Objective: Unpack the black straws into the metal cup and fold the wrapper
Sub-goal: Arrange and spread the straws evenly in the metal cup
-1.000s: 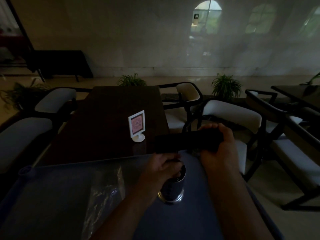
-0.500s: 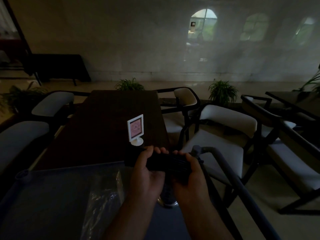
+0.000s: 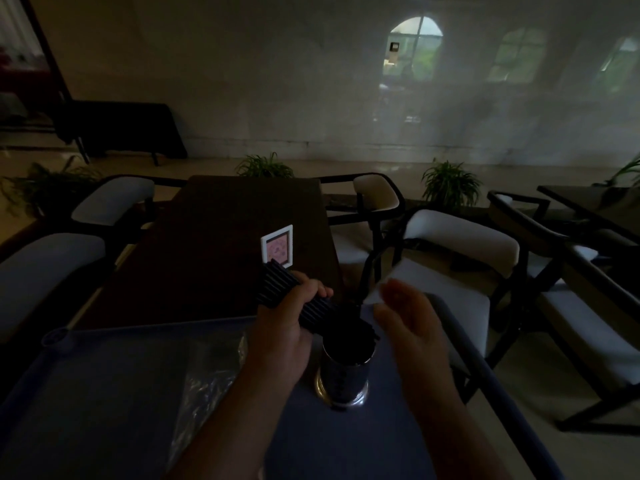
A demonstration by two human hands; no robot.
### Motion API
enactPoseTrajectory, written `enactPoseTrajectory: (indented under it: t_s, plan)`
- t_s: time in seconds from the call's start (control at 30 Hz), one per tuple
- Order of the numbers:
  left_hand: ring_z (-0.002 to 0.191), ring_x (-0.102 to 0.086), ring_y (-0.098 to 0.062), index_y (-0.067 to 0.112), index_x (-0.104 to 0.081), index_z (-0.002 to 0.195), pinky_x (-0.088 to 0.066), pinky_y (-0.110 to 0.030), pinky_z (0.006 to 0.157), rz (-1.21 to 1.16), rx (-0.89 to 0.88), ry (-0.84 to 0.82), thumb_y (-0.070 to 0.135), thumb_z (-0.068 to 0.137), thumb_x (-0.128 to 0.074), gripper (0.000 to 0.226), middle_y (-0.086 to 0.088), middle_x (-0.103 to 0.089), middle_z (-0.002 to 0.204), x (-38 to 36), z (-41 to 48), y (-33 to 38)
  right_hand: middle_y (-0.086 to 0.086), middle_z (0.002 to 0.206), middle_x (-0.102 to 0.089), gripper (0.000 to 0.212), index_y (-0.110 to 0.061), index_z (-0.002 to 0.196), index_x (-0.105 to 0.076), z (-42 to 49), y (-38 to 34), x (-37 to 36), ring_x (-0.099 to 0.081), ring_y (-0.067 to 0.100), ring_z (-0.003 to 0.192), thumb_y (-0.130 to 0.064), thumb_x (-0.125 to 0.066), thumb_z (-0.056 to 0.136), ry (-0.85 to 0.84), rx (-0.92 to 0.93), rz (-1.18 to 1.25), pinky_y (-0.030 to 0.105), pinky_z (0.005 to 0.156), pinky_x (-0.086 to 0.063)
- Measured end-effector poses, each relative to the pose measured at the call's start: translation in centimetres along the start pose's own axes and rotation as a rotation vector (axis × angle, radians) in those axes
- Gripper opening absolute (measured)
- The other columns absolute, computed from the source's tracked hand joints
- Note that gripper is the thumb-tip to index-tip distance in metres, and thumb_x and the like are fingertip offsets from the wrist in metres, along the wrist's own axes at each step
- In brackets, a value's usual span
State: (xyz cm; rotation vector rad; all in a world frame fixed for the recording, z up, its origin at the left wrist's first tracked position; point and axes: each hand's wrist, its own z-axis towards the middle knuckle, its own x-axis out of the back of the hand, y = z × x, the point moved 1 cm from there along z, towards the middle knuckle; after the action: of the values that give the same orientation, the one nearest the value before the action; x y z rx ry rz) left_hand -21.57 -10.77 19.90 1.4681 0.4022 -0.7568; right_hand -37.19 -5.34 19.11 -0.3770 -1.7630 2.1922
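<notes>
Over the cup (image 3: 343,375), left hand (image 3: 287,327) clamped on tilted straws (image 3: 294,296), right hand (image 3: 408,320) open; they'd probably spill sideways.

Dim light is muting every colour. Black straws (image 3: 280,284) are showing as a ribbed bundle of parallel ridges, matte black. Metal cup (image 3: 341,377) is reading silver with dark reflections; its base rim is catching a bright highlight. Wrapper (image 3: 204,379) is lying clear and crinkled, glinting grey-white near the surface's middle. The surface (image 3: 86,393) is appearing deep blue, edge to edge. Beyond its far edge, a table (image 3: 214,244) is showing dark brown. A sign stand (image 3: 277,244) is showing a white frame around a pink patterned card. Chair cushions (image 3: 460,237) are looking pale grey-white on black frames. Plants (image 3: 450,183) are showing green.
</notes>
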Motion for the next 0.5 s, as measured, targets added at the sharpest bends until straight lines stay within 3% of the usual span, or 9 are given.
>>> enactPoseTrajectory:
  t_s: [0.1,0.17,0.23,0.3,0.37,0.5]
  plan:
    - [0.099,-0.068,-0.018,0.018,-0.069,0.086,-0.049,-0.034,0.085,0.232,-0.039,0.023,0.013,0.076,-0.065,0.011,-0.007,-0.074,0.097,-0.9,-0.5,-0.5,-0.017,0.114,-0.06,0.039,-0.039,0.118,-0.053,-0.3,-0.1,-1.1,-0.059,-0.01,0.101,-0.024,-0.067,0.085,-0.285,0.123,-0.394,0.012,0.072,-0.053]
    - [0.108,-0.064,-0.006,0.03,-0.075,0.096,-0.046,-0.029,0.09,0.414,-0.014,0.012,0.017,0.081,-0.066,0.022,0.004,-0.071,0.113,-1.7,-1.0,-0.9,-0.017,0.113,-0.061,0.042,-0.038,0.117,-0.051,-0.5,0.4,-2.1,-0.06,-0.006,0.101,-0.026,-0.071,0.081,-0.335,0.202,-0.55,0.018,0.08,-0.054]
    - [0.104,-0.058,0.011,0.041,-0.071,0.107,-0.045,-0.024,0.088,0.559,0.002,-0.023,0.018,0.086,-0.066,0.032,0.027,-0.066,0.111,-2.5,-1.5,-1.2,-0.013,0.116,-0.061,0.044,-0.036,0.118,-0.051,-0.9,0.4,-3.0,-0.06,0.0,0.105,-0.025,-0.07,0.08,-0.369,0.243,-0.487,0.03,0.089,-0.055]
    - [0.093,-0.055,0.024,0.042,-0.069,0.107,-0.045,-0.017,0.078,0.642,-0.011,-0.048,0.017,0.085,-0.067,0.034,0.044,-0.061,0.096,-3.2,-1.8,-1.3,-0.013,0.112,-0.062,0.041,-0.049,0.114,-0.047,-0.9,0.3,-3.3,-0.061,0.002,0.103,-0.032,-0.063,0.08,-0.322,0.324,-0.407,0.03,0.087,-0.056]
    - [0.087,-0.053,0.028,0.041,-0.067,0.108,-0.044,-0.008,0.07,0.722,-0.037,-0.063,0.019,0.083,-0.07,0.033,0.045,-0.059,0.092,-3.9,-2.1,-1.3,-0.024,0.101,-0.065,0.033,-0.055,0.104,-0.05,-1.0,0.0,-3.3,-0.064,-0.002,0.097,-0.033,-0.062,0.083,-0.219,0.39,-0.381,0.017,0.077,-0.054]
    - [0.091,-0.058,0.018,0.029,-0.064,0.11,-0.048,-0.005,0.072,0.805,-0.104,-0.176,0.017,0.085,-0.069,0.029,0.032,-0.064,0.094,-5.1,-2.2,-1.3,-0.028,0.088,-0.067,0.036,-0.038,0.094,-0.059,-0.9,0.4,-3.0,-0.067,-0.003,0.082,-0.006,-0.07,0.082,-0.082,0.37,-0.263,0.012,0.064,-0.05]
